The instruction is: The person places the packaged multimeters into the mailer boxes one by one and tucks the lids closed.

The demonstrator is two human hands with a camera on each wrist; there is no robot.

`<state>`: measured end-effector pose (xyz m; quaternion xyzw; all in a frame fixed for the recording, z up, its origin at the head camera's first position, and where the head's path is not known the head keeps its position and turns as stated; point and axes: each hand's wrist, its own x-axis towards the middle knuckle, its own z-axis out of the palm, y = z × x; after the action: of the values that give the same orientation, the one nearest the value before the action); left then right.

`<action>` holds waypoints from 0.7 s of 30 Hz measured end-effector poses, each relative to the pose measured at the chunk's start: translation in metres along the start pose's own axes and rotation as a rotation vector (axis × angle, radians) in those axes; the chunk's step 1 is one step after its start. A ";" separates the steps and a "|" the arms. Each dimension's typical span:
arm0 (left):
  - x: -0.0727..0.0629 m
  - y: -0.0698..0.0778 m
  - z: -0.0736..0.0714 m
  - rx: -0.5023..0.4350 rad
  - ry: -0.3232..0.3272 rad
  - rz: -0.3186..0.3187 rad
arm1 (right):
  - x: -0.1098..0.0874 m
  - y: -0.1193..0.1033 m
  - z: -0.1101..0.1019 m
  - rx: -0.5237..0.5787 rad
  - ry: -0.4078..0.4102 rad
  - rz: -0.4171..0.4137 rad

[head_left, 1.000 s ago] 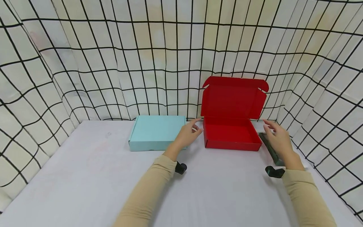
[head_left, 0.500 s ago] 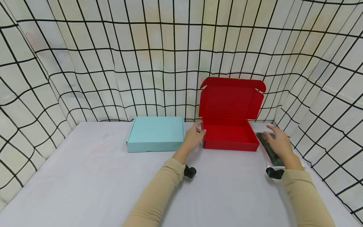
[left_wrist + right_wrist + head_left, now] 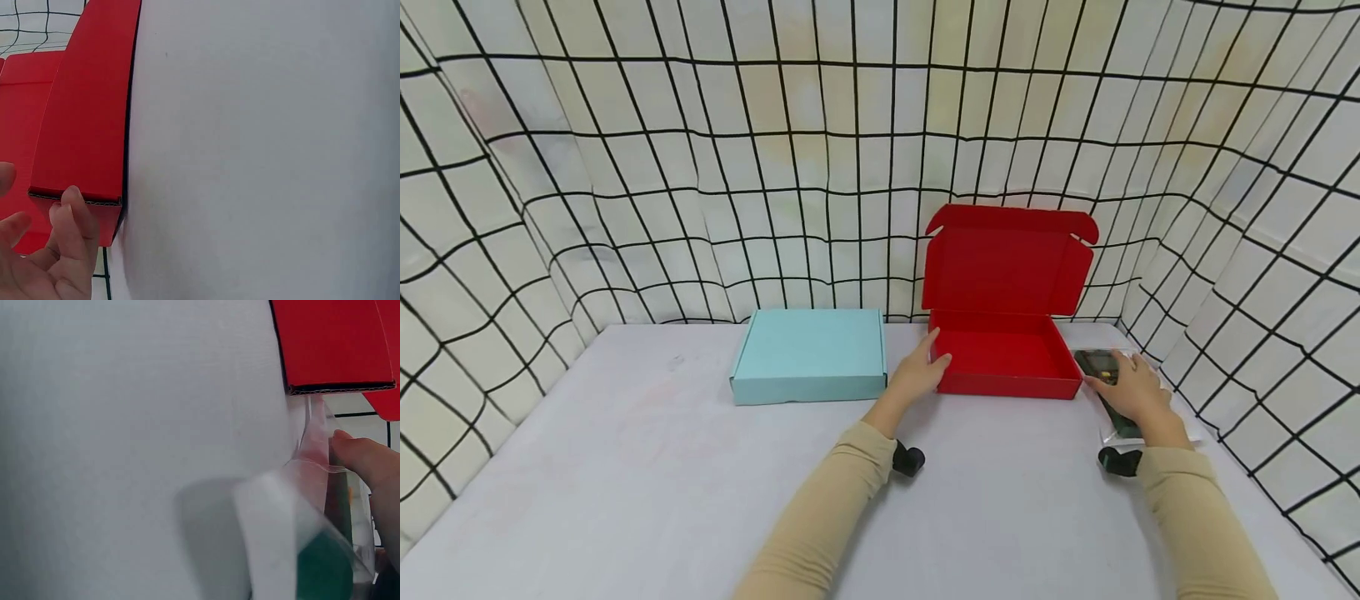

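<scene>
A red cardboard box (image 3: 1011, 387) stands with its lid raised at the back. At its left wall my left hand (image 3: 916, 375) has its fingers loosely extended; in the left wrist view the fingertips lie against the box's side near a corner. Right of the box lies a flat dark green package (image 3: 1097, 363) in clear plastic. My right hand (image 3: 1137, 392) grips it from above, thumb on the side toward the box and fingers on the far side. The right wrist view shows the crinkled clear wrapper (image 3: 312, 456) close beside the red box, with the hand covering part of the package.
A closed light blue box (image 3: 811, 346) sits left of the red one on the white tabletop (image 3: 625, 467). Black netting (image 3: 865, 167) over white cloth encloses the back and both sides. Each wrist carries a small black camera (image 3: 910, 460).
My left hand has moved right, from beside the blue box to the red box's left wall. My right hand has lowered onto the green package and taken hold of it.
</scene>
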<state>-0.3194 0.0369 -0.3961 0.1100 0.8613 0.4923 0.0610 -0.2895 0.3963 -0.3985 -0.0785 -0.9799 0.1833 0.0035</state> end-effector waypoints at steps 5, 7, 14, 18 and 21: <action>0.001 -0.003 0.001 -0.022 -0.045 -0.015 | -0.001 -0.003 0.004 -0.005 -0.028 0.046; 0.001 -0.005 0.001 -0.047 -0.058 -0.018 | -0.001 -0.004 0.005 -0.007 -0.034 0.058; 0.000 -0.009 0.001 -0.117 -0.080 -0.042 | -0.002 -0.008 0.008 -0.021 -0.051 0.058; 0.001 -0.011 0.001 -0.183 -0.094 -0.063 | -0.001 -0.009 0.007 -0.026 -0.063 0.056; 0.001 -0.012 0.001 -0.216 -0.098 -0.065 | 0.000 -0.012 0.006 -0.034 -0.067 0.054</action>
<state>-0.3220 0.0320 -0.4063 0.0988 0.8022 0.5742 0.1305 -0.2911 0.3834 -0.3999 -0.0988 -0.9799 0.1694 -0.0355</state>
